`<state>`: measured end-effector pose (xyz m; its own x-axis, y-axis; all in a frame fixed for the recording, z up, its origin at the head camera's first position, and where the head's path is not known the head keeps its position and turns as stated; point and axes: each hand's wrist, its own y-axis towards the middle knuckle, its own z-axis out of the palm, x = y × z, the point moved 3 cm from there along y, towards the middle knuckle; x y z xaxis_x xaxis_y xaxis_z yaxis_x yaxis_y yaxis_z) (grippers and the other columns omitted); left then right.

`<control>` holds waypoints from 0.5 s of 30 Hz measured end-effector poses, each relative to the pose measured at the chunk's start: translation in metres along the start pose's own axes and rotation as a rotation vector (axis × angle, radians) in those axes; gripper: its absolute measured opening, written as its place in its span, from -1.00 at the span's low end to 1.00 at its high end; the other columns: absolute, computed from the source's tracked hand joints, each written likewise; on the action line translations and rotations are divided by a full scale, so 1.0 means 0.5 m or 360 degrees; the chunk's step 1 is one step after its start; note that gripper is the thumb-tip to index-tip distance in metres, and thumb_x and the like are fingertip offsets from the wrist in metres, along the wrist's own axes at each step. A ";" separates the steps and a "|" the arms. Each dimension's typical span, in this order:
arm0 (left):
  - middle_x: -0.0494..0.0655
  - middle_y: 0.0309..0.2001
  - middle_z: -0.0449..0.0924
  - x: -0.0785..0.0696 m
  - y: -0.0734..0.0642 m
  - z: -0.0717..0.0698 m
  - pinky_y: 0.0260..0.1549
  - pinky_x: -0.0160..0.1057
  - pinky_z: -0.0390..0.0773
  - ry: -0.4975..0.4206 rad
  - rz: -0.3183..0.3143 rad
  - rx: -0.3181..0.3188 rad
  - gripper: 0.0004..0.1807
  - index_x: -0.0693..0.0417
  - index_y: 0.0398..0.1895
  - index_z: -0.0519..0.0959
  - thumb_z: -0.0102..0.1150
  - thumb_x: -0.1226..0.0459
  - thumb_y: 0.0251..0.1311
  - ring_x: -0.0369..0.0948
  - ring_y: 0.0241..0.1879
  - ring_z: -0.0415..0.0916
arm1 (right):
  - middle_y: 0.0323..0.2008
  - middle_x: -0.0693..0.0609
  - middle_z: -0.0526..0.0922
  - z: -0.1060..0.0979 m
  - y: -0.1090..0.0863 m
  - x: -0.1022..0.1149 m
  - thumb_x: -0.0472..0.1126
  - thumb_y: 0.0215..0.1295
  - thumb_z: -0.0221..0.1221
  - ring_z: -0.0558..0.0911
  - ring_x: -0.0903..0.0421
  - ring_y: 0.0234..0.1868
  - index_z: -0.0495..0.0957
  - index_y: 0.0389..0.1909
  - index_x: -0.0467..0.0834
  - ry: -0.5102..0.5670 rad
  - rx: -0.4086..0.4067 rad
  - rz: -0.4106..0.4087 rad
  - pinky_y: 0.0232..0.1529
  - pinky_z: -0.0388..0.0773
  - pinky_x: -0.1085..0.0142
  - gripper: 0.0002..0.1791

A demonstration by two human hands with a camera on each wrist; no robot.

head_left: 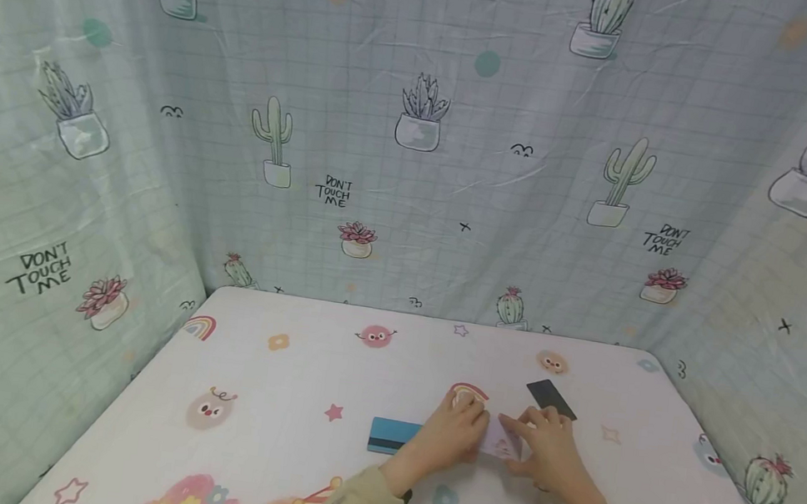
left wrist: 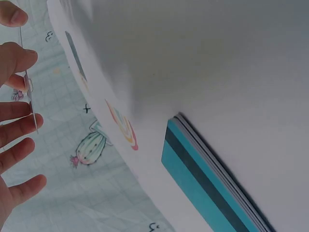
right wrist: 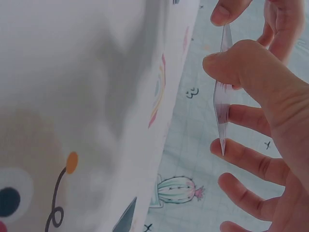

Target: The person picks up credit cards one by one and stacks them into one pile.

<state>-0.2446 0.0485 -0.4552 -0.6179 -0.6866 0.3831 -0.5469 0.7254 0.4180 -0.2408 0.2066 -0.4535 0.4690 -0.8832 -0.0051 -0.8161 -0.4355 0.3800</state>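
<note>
A thin, pale pinkish-purple card is held up between the two hands. My left hand pinches it at its left side. At the right side, my right hand grips the same card between thumb and fingers. Seen almost edge-on in the right wrist view, the card has fingertips on both its faces. Just left of my left hand lies a neat stack of blue cards with a dark stripe on top, partly covered by the forearm in the head view.
A dark card lies flat on the table behind my right hand. The table wears a pale cloth printed with cartoon faces, stars and rainbows. Curtains printed with cacti hang at the back and both sides.
</note>
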 end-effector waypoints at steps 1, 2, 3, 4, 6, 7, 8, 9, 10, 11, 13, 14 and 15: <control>-0.21 -0.15 0.47 0.001 -0.001 -0.003 0.02 -0.11 0.40 -0.0010 -0.0003 0.0006 -0.50 -0.03 -0.17 0.46 0.26 -0.08 -0.15 -0.23 -0.05 0.37 | -0.40 0.15 0.43 -0.001 0.001 0.002 0.09 -0.42 0.41 0.34 0.08 -0.30 0.58 -0.12 0.06 0.0003 0.0019 0.0011 -0.22 0.32 -0.02 -0.36; -0.21 -0.16 0.47 0.003 -0.003 -0.004 0.01 -0.12 0.40 -0.0010 -0.0005 0.0006 -0.50 -0.03 -0.17 0.46 0.26 -0.09 -0.16 -0.23 -0.06 0.37 | -0.40 0.15 0.43 -0.003 0.002 0.004 0.08 -0.41 0.40 0.34 0.08 -0.29 0.58 -0.11 0.05 0.0006 0.0032 0.0019 -0.21 0.32 -0.03 -0.36; -0.22 -0.16 0.47 0.005 -0.005 -0.005 0.00 -0.13 0.40 -0.0008 -0.0010 0.0001 -0.49 -0.03 -0.17 0.45 0.26 -0.09 -0.16 -0.23 -0.07 0.37 | -0.39 0.15 0.43 -0.004 0.002 0.006 0.08 -0.41 0.41 0.33 0.07 -0.29 0.57 -0.11 0.05 0.0017 0.0039 0.0025 -0.20 0.31 -0.03 -0.35; -0.22 -0.16 0.47 0.006 -0.007 -0.006 -0.01 -0.13 0.40 -0.0010 -0.0016 -0.0005 -0.49 -0.03 -0.17 0.45 0.26 -0.09 -0.17 -0.24 -0.08 0.36 | -0.39 0.15 0.42 -0.004 0.003 0.008 0.08 -0.41 0.41 0.33 0.07 -0.28 0.57 -0.11 0.05 0.0023 0.0040 0.0027 -0.20 0.31 -0.02 -0.35; -0.22 -0.17 0.47 0.008 -0.012 -0.006 -0.03 -0.15 0.39 -0.0015 -0.0029 -0.0009 -0.47 -0.03 -0.16 0.45 0.26 -0.10 -0.17 -0.24 -0.08 0.35 | -0.39 0.16 0.41 -0.004 0.002 0.012 0.07 -0.42 0.41 0.32 0.08 -0.27 0.57 -0.10 0.06 0.0037 0.0030 0.0024 -0.20 0.30 -0.01 -0.35; -0.23 -0.17 0.47 0.009 -0.015 -0.006 -0.03 -0.15 0.39 -0.0009 -0.0033 -0.0016 -0.46 -0.04 -0.16 0.44 0.26 -0.11 -0.18 -0.24 -0.08 0.35 | -0.40 0.16 0.41 -0.004 0.002 0.014 0.07 -0.43 0.41 0.32 0.08 -0.28 0.57 -0.11 0.06 0.0038 0.0013 0.0014 -0.22 0.29 0.00 -0.35; -0.23 -0.17 0.47 0.010 -0.018 -0.007 -0.04 -0.15 0.39 -0.0002 -0.0036 -0.0027 -0.46 -0.04 -0.16 0.44 0.26 -0.12 -0.19 -0.24 -0.09 0.34 | -0.40 0.16 0.41 -0.004 0.002 0.016 0.06 -0.44 0.41 0.31 0.08 -0.28 0.57 -0.11 0.06 0.0044 0.0003 0.0007 -0.22 0.29 0.02 -0.35; -0.23 -0.17 0.47 0.011 -0.021 -0.009 -0.04 -0.14 0.38 -0.0003 -0.0040 -0.0032 -0.45 -0.04 -0.15 0.44 0.26 -0.13 -0.19 -0.24 -0.08 0.34 | -0.40 0.17 0.41 -0.004 0.001 0.018 0.06 -0.45 0.41 0.31 0.09 -0.28 0.57 -0.12 0.06 0.0050 -0.0011 -0.0003 -0.23 0.29 0.03 -0.34; -0.23 -0.17 0.47 0.012 -0.024 -0.010 -0.04 -0.13 0.39 -0.0008 -0.0044 -0.0037 -0.44 -0.04 -0.15 0.44 0.27 -0.13 -0.20 -0.23 -0.07 0.33 | -0.40 0.17 0.41 -0.005 0.002 0.020 0.06 -0.47 0.42 0.31 0.09 -0.28 0.57 -0.12 0.06 0.0056 -0.0024 -0.0013 -0.23 0.29 0.03 -0.34; -0.24 -0.16 0.46 0.013 -0.027 -0.012 -0.04 -0.12 0.38 -0.0012 -0.0049 -0.0035 -0.43 -0.04 -0.14 0.44 0.27 -0.13 -0.20 -0.23 -0.06 0.33 | -0.40 0.17 0.40 -0.005 0.002 0.022 0.06 -0.48 0.42 0.31 0.10 -0.28 0.57 -0.12 0.06 0.0055 -0.0036 -0.0021 -0.23 0.29 0.03 -0.33; -0.23 -0.13 0.46 0.017 -0.032 -0.015 -0.02 -0.10 0.39 -0.0023 -0.0059 -0.0033 -0.42 -0.05 -0.12 0.43 0.27 -0.13 -0.20 -0.22 -0.02 0.33 | -0.40 0.18 0.40 -0.008 0.003 0.026 0.05 -0.50 0.42 0.31 0.10 -0.28 0.58 -0.13 0.06 0.0057 -0.0064 -0.0039 -0.24 0.29 0.03 -0.33; -0.23 -0.12 0.46 0.019 -0.034 -0.016 -0.02 -0.10 0.38 -0.0031 -0.0065 -0.0029 -0.41 -0.05 -0.11 0.42 0.27 -0.13 -0.19 -0.21 -0.01 0.33 | -0.40 0.18 0.40 -0.008 0.003 0.028 0.06 -0.50 0.42 0.31 0.11 -0.28 0.58 -0.13 0.07 0.0057 -0.0077 -0.0049 -0.24 0.30 0.03 -0.33; -0.22 -0.11 0.46 0.021 -0.037 -0.017 -0.02 -0.09 0.39 -0.0037 -0.0069 -0.0029 -0.41 -0.05 -0.10 0.42 0.27 -0.12 -0.19 -0.21 0.00 0.34 | -0.41 0.18 0.40 -0.010 0.004 0.031 0.05 -0.51 0.42 0.31 0.11 -0.29 0.58 -0.14 0.07 0.0054 -0.0097 -0.0063 -0.24 0.31 0.03 -0.33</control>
<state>-0.2361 0.0277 -0.4519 -0.6069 -0.7158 0.3454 -0.5630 0.6939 0.4489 -0.2337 0.1930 -0.4481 0.5125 -0.8586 0.0095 -0.7749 -0.4577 0.4359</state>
